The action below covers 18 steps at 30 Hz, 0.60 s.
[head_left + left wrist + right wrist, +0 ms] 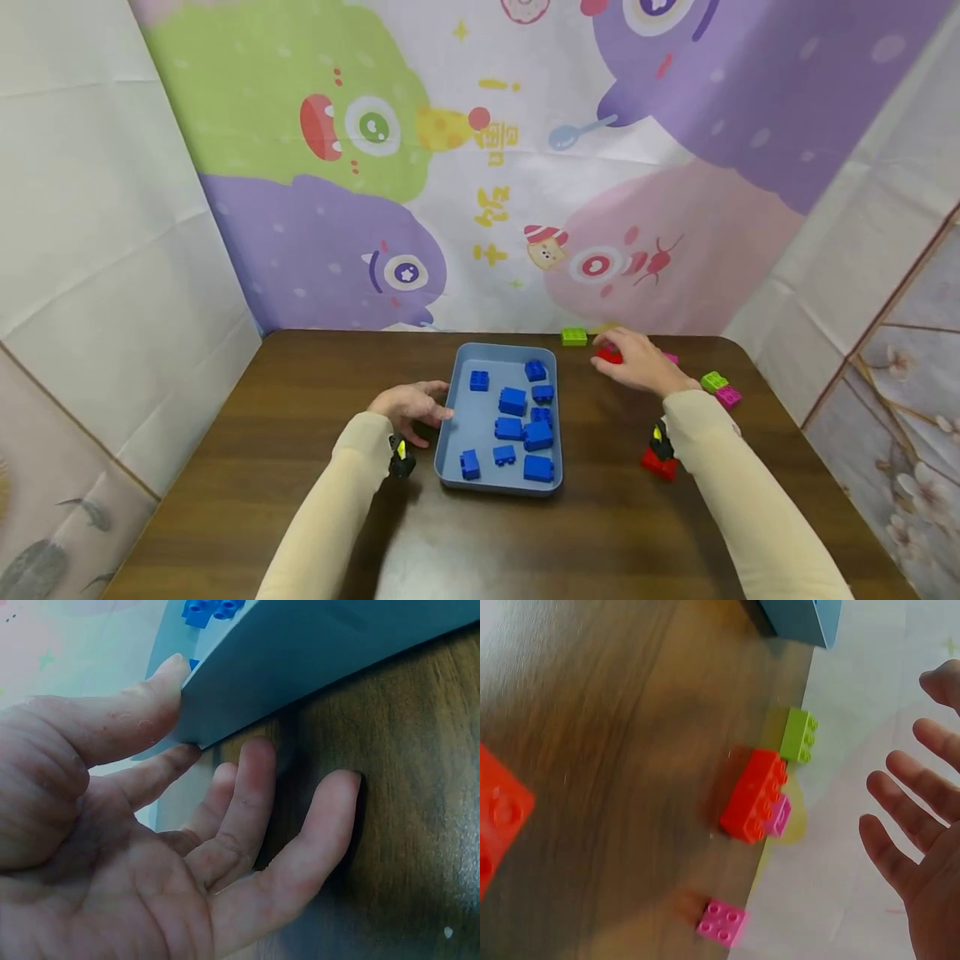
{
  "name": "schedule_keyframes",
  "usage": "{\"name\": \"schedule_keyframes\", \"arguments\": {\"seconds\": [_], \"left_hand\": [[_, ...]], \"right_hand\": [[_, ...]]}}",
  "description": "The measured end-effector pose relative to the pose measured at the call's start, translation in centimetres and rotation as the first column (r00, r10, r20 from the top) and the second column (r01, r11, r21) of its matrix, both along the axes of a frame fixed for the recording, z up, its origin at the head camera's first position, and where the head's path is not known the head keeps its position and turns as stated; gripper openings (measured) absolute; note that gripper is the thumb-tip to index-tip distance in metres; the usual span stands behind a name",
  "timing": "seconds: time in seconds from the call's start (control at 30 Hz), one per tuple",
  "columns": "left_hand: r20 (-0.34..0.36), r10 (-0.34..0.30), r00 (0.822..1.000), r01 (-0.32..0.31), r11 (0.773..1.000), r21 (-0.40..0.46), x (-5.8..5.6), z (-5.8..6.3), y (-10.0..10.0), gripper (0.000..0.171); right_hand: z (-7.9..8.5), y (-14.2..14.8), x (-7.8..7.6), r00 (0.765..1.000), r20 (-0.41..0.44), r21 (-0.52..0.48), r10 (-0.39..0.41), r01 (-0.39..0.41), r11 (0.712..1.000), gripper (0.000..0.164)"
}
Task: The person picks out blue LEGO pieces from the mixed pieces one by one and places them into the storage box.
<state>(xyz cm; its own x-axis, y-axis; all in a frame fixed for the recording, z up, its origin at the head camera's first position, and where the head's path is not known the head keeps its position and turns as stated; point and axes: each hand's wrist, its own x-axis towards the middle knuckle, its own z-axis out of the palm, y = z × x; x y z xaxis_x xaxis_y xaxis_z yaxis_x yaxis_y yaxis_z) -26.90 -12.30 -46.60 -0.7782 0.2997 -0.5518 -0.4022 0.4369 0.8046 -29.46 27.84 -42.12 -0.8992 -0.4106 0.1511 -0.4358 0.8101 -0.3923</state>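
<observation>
A blue-grey tray (468,417) holds several blue toy bricks (513,402), most of them toward its right side. At its left side is my left hand (411,408): the thumb touches the rim, and the other relaxed fingers lie by the outer wall, close over the table. My right hand (637,362) hovers at the back right, over a red brick (609,356) that it partly covers. In the right wrist view, the fingers are spread and apart from the red brick, which lies against a small pink brick (778,816).
A green brick (573,337) lies at the table's back edge. Another pink brick (722,922) is near the right hand. Farther right sit a green brick (714,382) and a magenta brick (727,397). Red bricks (658,463) lie beneath the right wrist. A printed cloth (487,275) hangs behind.
</observation>
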Motion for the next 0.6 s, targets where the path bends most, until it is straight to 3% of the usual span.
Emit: {"name": "schedule_keyframes", "arguments": {"seconds": [0.17,0.37,0.47,0.53,0.6], "left_hand": [[-0.017,-0.016,1.0,0.015,1.0,-0.017,0.1,-0.3,0.1,0.072],[-0.049,-0.053,0.997,0.049,0.996,-0.068,0.0,0.6,-0.2,0.072],[-0.107,-0.069,0.992,0.056,0.991,-0.123,0.0,1.2,-0.7,0.07],[-0.195,-0.096,0.976,0.058,0.98,-0.193,0.0,1.9,-1.3,0.065],[-0.318,-0.152,0.936,0.056,0.955,-0.293,-0.3,2.7,-2.0,0.06]], "right_hand": [[0.2,1.7,0.0,1.0,-0.013,0.012,-0.001,0.001,1.0,0.041],[0.7,3.1,0.1,0.999,-0.042,0.0,0.002,-0.002,1.0,0.035],[1.0,3.7,0.1,0.999,-0.042,0.014,0.007,-0.007,1.0,0.035],[1.3,4.2,0.1,0.999,-0.043,0.034,0.007,-0.006,0.999,0.036],[1.8,4.7,0.1,0.999,-0.043,0.051,-0.002,0.005,0.999,0.036]]}}
